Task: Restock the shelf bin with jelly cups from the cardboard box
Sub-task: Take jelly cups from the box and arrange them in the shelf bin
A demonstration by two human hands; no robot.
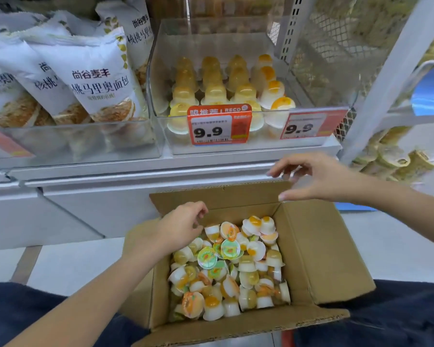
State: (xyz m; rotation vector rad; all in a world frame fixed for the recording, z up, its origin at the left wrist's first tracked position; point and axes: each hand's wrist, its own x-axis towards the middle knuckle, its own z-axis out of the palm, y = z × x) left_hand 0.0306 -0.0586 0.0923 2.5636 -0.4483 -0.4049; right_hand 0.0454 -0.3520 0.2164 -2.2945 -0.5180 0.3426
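An open cardboard box (318,249) rests on my lap, holding a loose heap of several jelly cups (236,269) in white, yellow and orange. My left hand (183,226) hovers over the box's far left corner with fingers loosely curled, holding nothing. My right hand (313,179) hangs above the box's far flap, fingers spread and relaxed, empty. Above, a clear shelf bin (161,78) holds upside-down jelly cups (238,91) in neat rows, with room at its back.
Two red 9.9 price tags (219,125) clip to the bin's front edge. White bread bags (85,78) fill the bin to the left. A wire mesh panel (333,58) and a white post (386,78) stand to the right, with packaged rolls (396,156) beyond.
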